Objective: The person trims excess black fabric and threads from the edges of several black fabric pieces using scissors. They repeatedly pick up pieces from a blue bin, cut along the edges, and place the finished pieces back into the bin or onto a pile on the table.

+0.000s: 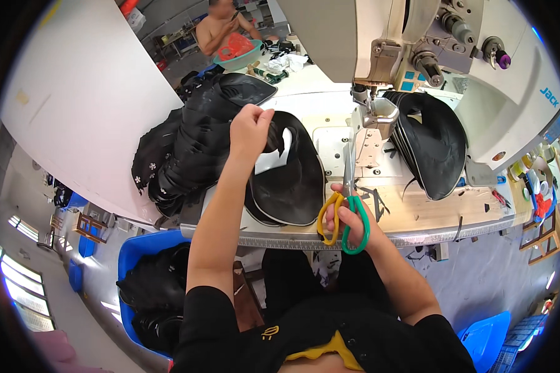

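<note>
My right hand (353, 225) is closed around scissors (362, 235) with one yellow and one green handle. Their blades point away from me, near the sewing machine's needle plate, and look nearly together. My left hand (249, 132) is closed in a pinch above black leather-like pieces (295, 193) with pale edges, stacked at the table's front. Dark material shows just under its fingers, but what they grip is hidden. A white patch (274, 160) shows beside that hand, within the top piece.
The sewing machine (379, 56) stands ahead, with more curved black pieces (438, 146) at its right. A black pile (199, 130) lies left. Scraps (373, 199) litter the table. Below left is a blue bin (127, 261) of black pieces. A person (221, 28) sits beyond.
</note>
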The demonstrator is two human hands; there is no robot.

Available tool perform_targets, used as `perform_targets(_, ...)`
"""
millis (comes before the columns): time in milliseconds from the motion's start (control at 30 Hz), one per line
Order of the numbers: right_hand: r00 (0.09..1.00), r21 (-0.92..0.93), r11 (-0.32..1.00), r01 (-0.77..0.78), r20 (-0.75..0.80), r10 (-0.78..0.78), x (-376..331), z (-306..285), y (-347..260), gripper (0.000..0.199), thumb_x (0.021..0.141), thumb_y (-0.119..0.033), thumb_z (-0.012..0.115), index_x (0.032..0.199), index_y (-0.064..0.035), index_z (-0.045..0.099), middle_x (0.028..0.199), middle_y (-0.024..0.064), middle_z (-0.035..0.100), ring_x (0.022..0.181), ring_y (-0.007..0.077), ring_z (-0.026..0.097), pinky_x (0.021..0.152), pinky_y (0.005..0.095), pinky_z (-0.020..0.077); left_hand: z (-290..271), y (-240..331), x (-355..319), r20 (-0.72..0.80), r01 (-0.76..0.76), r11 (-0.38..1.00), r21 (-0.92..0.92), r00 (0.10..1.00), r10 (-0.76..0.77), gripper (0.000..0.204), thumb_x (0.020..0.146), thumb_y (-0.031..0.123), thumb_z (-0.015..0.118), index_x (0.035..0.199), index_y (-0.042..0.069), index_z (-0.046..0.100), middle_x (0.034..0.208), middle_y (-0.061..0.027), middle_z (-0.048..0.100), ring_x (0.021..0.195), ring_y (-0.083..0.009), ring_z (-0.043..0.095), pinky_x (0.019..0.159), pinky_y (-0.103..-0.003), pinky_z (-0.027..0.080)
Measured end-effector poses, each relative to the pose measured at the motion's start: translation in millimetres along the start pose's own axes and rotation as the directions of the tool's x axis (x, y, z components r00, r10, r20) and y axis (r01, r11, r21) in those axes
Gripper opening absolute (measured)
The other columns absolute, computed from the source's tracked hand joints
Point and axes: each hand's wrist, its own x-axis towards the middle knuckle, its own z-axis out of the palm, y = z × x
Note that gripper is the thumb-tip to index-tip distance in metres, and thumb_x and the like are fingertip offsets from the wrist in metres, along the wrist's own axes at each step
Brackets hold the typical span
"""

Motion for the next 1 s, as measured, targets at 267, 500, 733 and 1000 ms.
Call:
perform_targets(267, 0.999, -0.084, 0.996, 0.032, -0.012, -0.033, -4.4, 0.7, 1.5, 0.05, 0.091, -0.015, 0.054, 0.134, -0.0054, 0.032, 0.088, 0.0097, 0.054, 0.073, 0.0143, 0.054, 0.069, 0.0286, 0.0471, -13.1, 7.3, -26.3, 0.401, 0.572, 0.526, -0.629, 0.819, -0.411, 0.032, 0.089, 0.032, 0.063, 0.093, 0.001, 0.058, 0.078, 0.0003, 0.058, 0.069, -0.0061, 0.051, 0.066, -0.022, 0.042)
perform_targets(500, 0.968, -0.456, 0.886, 0.081, -0.177, -0.18, -16.1, 38.7, -20.5, 0.059, 0.08, 0.002, 0.065, 0.132, -0.0037, 0.037, 0.086, 0.0024, 0.05, 0.077, 0.0067, 0.048, 0.066, 0.0209, 0.0404, -20.2, 50.4, -83.9, 0.402, 0.532, 0.224, -0.817, 0.803, -0.441, 0.021, 0.092, 0.024, 0.058, 0.098, 0.004, 0.053, 0.081, -0.0005, 0.059, 0.072, -0.0062, 0.055, 0.064, -0.021, 0.045)
perform_targets(733, 0.781, -0.972, -0.048, 0.231, 0.214, -0.586, -4.9, 56.0, -61.8, 0.062, 0.072, -0.001, 0.072, 0.127, -0.0015, 0.043, 0.095, 0.0131, 0.056, 0.083, 0.023, 0.056, 0.071, 0.0314, 0.0465, -3.1, 51.8, -100.3, 0.379, 0.474, 0.461, -0.75, 0.879, -0.288, 0.016, 0.09, 0.017, 0.06, 0.098, 0.004, 0.054, 0.083, 0.0007, 0.058, 0.075, -0.0039, 0.051, 0.066, -0.018, 0.042)
perform_targets(1000, 0.865, -0.948, 0.202, 0.245, 0.119, -0.487, 12.3, 53.2, -43.7, 0.063, 0.067, -0.004, 0.074, 0.123, -0.0076, 0.045, 0.088, 0.014, 0.051, 0.083, 0.0305, 0.052, 0.079, 0.0397, 0.039, 25.2, 41.0, -91.0, 0.559, 0.65, 0.176, -0.739, 0.738, -0.379, 0.016, 0.09, 0.019, 0.06, 0.095, 0.005, 0.054, 0.08, -0.0028, 0.06, 0.068, -0.0103, 0.059, 0.062, -0.025, 0.051)
